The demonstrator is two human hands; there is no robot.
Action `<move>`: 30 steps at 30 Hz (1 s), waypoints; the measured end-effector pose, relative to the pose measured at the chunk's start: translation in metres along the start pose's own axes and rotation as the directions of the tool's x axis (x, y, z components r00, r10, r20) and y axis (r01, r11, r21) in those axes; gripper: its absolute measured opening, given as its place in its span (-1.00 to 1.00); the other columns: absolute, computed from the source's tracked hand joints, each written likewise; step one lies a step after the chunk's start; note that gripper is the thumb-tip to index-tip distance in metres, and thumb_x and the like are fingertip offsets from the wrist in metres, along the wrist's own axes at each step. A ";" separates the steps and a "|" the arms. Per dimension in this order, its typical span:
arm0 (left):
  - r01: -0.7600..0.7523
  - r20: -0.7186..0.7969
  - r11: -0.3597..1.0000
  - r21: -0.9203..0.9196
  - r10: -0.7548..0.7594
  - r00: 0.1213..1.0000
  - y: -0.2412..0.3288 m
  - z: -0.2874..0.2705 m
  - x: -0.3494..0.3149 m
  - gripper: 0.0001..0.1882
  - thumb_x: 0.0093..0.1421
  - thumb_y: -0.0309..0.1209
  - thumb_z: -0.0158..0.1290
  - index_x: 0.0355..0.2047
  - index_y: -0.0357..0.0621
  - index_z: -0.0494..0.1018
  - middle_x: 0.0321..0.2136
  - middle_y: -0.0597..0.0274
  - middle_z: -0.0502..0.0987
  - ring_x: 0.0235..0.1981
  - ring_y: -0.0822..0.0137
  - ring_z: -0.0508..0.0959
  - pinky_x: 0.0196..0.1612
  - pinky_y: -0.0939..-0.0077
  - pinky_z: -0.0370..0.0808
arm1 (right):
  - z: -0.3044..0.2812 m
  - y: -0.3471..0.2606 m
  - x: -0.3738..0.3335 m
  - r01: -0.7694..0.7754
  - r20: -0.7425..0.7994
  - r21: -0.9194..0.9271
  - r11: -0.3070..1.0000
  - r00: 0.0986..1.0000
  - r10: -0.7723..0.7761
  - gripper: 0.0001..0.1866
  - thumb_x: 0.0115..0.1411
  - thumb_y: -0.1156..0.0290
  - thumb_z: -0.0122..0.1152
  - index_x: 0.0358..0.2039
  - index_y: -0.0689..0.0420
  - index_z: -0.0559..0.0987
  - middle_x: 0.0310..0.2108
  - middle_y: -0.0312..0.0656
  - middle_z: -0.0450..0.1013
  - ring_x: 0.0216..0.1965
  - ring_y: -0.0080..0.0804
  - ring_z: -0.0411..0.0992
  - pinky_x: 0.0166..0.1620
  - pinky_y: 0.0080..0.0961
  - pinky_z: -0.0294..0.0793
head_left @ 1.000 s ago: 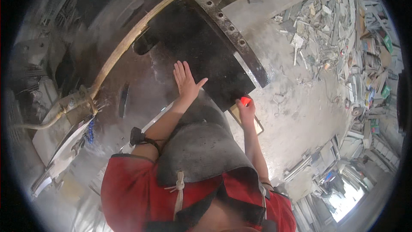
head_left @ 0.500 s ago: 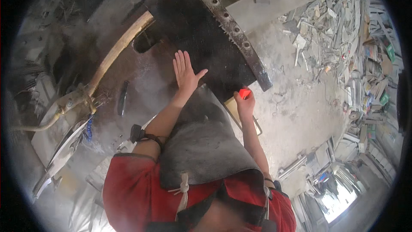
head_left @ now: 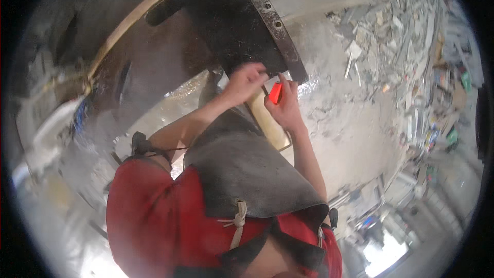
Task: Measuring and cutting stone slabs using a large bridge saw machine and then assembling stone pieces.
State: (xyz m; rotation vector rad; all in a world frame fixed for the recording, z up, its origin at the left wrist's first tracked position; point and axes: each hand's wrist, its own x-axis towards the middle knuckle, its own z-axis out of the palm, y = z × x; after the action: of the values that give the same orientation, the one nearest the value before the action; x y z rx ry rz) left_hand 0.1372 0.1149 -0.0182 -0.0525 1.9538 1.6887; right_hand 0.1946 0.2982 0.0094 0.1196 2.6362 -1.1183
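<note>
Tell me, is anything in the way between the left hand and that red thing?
Nothing I can see: the left hand is close to the red thing, which the right hand holds near the dark panel. It's a bit blurry there.

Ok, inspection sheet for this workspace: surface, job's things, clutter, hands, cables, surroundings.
Surface: flat black panel; dark metal bar with holes along its right edge.
Job's things: small bright red-orange object in the right hand; tan rectangular board below the hands.
Clutter: heap of pale broken scraps at right.
Hands: left hand near the panel's near edge, blurred, grip unclear; right gripping the red-orange object.
Cables: blurred blue strand at left, type unclear.
Surroundings: pale dusty floor; bright white patch lower right.
</note>
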 end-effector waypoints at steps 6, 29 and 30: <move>0.263 0.135 0.786 -0.560 -0.227 0.965 -0.024 0.114 -0.052 -0.60 0.31 -0.19 0.16 -0.01 -0.26 0.51 -0.15 0.20 0.57 -0.16 0.42 0.55 -0.11 0.50 0.48 | -0.034 0.044 -0.054 0.148 0.121 0.090 0.985 0.980 -0.158 -0.17 0.14 0.35 0.32 0.34 0.40 0.18 0.07 0.25 0.30 0.05 0.22 0.38 0.09 -0.10 0.44; 0.006 -0.669 0.799 0.601 0.499 0.550 -0.121 0.059 -0.009 0.08 -0.26 0.01 0.50 0.33 0.12 0.34 0.46 -0.13 -0.01 0.47 -0.18 -0.03 0.44 -0.22 -0.04 | -0.055 0.059 0.093 0.098 0.200 -0.078 0.992 0.976 -0.081 -0.64 0.25 0.32 0.17 -0.02 0.27 0.50 -0.20 0.17 0.55 -0.11 0.08 0.54 -0.05 -0.23 0.50; -0.001 -0.682 0.809 0.587 0.496 0.537 -0.118 0.060 -0.007 0.04 -0.28 -0.04 0.50 0.29 0.12 0.39 0.44 -0.15 0.03 0.46 -0.20 0.01 0.43 -0.21 -0.01 | -0.050 0.062 0.113 0.095 0.197 -0.089 0.991 0.977 -0.076 -0.64 0.25 0.32 0.17 -0.02 0.27 0.50 -0.20 0.17 0.55 -0.11 0.08 0.54 -0.05 -0.23 0.50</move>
State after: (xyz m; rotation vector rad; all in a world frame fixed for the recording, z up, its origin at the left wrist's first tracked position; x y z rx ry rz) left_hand 0.2099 0.1432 -0.1252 -0.4339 3.2520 1.2918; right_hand 0.0870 0.3731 -0.0321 -0.1177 2.5360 -0.9699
